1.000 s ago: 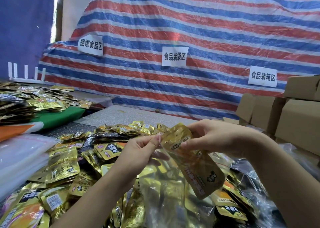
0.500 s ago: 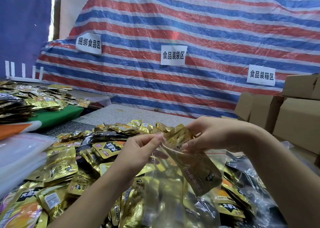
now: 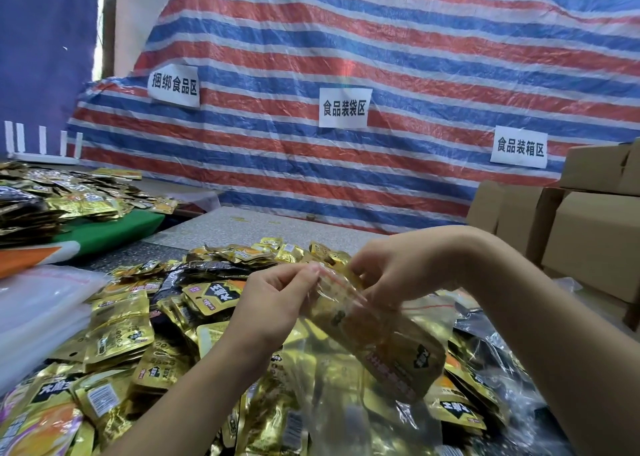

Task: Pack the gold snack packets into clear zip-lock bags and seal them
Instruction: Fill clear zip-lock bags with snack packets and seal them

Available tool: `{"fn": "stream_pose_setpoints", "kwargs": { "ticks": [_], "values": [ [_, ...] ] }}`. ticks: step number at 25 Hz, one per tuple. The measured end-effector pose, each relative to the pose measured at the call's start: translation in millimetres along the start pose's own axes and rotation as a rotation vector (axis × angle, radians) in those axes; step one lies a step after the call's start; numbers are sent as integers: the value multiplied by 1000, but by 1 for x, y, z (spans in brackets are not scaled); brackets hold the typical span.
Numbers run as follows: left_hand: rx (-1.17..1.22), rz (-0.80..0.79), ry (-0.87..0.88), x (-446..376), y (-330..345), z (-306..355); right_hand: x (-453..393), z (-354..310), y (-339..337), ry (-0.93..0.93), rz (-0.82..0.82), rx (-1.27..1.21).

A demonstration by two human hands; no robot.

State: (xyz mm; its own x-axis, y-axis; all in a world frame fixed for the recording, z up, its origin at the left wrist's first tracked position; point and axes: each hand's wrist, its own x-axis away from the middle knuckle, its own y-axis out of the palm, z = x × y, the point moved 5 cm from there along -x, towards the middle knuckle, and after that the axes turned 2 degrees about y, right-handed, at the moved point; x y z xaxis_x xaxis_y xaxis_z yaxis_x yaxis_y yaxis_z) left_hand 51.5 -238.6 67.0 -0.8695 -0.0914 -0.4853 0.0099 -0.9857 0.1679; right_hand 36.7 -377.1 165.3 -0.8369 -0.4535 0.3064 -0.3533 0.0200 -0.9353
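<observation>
A clear zip-lock bag (image 3: 349,379) hangs in front of me above a heap of gold snack packets (image 3: 131,338). My left hand (image 3: 273,303) pinches the bag's mouth at its left side. My right hand (image 3: 398,268) pinches the mouth from the right, beside the red zip line. A gold snack packet (image 3: 398,348) lies slanted inside the bag, its lower end pointing down and right. Only a small gold corner of the packet shows at the mouth between my fingers.
A stack of empty clear bags (image 3: 38,313) lies at the left. A second pile of gold packets (image 3: 59,199) sits on a green cloth (image 3: 104,234) at the far left. Cardboard boxes (image 3: 588,241) stand at the right. A striped tarp (image 3: 381,92) with paper signs hangs behind.
The gold packet has slid down from sticking out of the bag's mouth to lying almost wholly inside. My two hands have come closer together at the mouth.
</observation>
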Motion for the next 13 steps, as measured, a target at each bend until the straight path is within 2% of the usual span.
{"fn": "stream_pose_setpoints", "kwargs": {
  "ticks": [2, 5, 8, 13],
  "values": [
    [-30, -21, 0, 2, 3, 0, -6, -7, 6, -11, -14, 156],
    [-53, -5, 8, 2, 2, 2, -13, -10, 10, -4, 37, 196],
    [-31, 46, 12, -2, -2, 5, -9, -3, -1, -33, 245, 87],
    [-163, 116, 172, 0, 3, 25, 5, 4, -6, -120, 331, -101]
  ]
}}
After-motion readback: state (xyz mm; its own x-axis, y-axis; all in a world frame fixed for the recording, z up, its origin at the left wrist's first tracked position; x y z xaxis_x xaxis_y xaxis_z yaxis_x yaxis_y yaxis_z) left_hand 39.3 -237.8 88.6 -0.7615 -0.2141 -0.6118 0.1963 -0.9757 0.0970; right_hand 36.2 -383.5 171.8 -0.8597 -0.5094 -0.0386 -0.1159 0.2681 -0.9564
